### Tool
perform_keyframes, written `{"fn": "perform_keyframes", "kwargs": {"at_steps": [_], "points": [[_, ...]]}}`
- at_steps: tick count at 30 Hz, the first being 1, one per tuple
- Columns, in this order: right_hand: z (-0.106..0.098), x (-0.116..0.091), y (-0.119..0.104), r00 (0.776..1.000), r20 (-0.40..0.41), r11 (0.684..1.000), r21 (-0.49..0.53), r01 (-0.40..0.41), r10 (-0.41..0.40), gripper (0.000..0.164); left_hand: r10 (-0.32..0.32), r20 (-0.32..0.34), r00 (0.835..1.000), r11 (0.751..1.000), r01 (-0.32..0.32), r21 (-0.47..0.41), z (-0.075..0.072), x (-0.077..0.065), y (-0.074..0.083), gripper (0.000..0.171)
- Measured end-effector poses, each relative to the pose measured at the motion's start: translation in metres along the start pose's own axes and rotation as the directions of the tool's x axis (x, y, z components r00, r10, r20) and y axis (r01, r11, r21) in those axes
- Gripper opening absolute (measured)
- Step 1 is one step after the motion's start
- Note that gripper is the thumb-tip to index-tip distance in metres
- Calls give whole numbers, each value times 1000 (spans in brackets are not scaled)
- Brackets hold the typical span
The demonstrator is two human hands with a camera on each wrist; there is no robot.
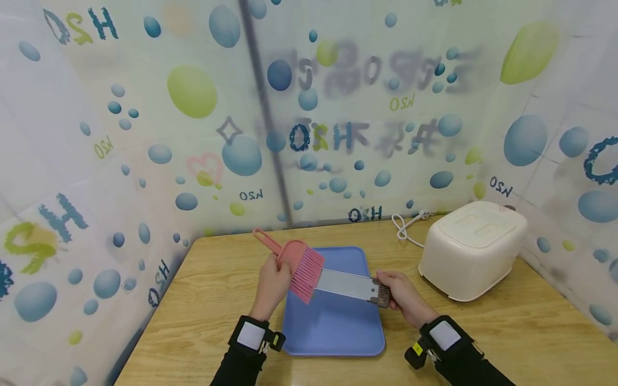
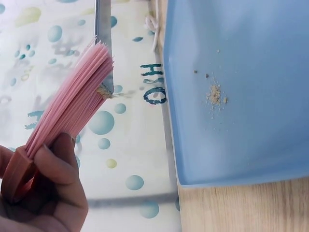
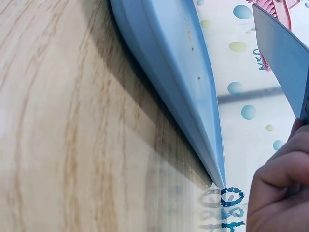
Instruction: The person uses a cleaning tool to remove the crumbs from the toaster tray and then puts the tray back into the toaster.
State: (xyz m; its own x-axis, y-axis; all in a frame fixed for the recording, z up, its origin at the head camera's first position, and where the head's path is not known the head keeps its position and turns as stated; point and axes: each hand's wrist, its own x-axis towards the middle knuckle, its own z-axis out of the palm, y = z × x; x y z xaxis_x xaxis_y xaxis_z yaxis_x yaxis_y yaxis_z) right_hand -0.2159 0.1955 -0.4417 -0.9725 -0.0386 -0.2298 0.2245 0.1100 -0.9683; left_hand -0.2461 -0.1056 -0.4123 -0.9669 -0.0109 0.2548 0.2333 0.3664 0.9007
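Note:
My left hand grips a pink brush by the base of its handle, the bristles pointing right. In my right hand is a flat metal crumb tray, pinched at its grey-brown end. The bristles meet the far end of the crumb tray, both held above a blue tray. The left wrist view shows a little clump of crumbs at the bristle tips by the metal edge. More crumbs lie scattered on the blue tray. The right wrist view catches only part of the metal plate.
A cream toaster stands on the wooden table at the right. Its white cord and plug lie behind it. A patterned curtain with blue and green dots closes off the back and sides.

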Motion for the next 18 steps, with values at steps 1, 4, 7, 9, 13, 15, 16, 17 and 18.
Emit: {"fn": "perform_keyframes", "kwargs": {"at_steps": [1, 4, 7, 9, 13, 15, 16, 17, 18], "points": [[0, 0, 0, 1000, 0, 1000, 1, -1, 1, 45, -1, 0, 1000, 1000, 1, -1, 0, 0, 0, 20], [-1, 0, 1, 1000, 3, 1000, 1, 2, -2, 45, -2, -4, 1000, 1000, 2, -2, 0, 0, -1, 20], [-1, 0, 1, 1000, 6, 1000, 1, 6, -6, 45, -3, -6, 1000, 1000, 3, -7, -1, 0, -1, 19], [-2, 1, 2, 1000, 7, 1000, 0, 8, -8, 45, -6, -7, 1000, 1000, 6, -10, -1, 1, 0, 19], [-3, 1, 3, 1000, 0, 1000, -8, 9, -9, 46, -9, -10, 1000, 1000, 9, -10, -2, 1, 1, 19], [-4, 1, 4, 1000, -3, 1000, -14, 8, -8, 47, -8, -14, 1000, 1000, 8, -6, -2, 1, 2, 19], [-4, 1, 4, 1000, -3, 1000, -14, 8, -8, 47, -7, -15, 1000, 1000, 7, -7, -2, 1, 2, 19], [-4, 1, 4, 1000, -2, 1000, -15, 8, -8, 48, -8, -16, 1000, 1000, 7, -5, -3, 1, 2, 19], [-4, 1, 4, 1000, -1, 1000, -14, 6, -6, 48, -8, -16, 1000, 1000, 8, -5, -3, 1, 2, 19]]}}
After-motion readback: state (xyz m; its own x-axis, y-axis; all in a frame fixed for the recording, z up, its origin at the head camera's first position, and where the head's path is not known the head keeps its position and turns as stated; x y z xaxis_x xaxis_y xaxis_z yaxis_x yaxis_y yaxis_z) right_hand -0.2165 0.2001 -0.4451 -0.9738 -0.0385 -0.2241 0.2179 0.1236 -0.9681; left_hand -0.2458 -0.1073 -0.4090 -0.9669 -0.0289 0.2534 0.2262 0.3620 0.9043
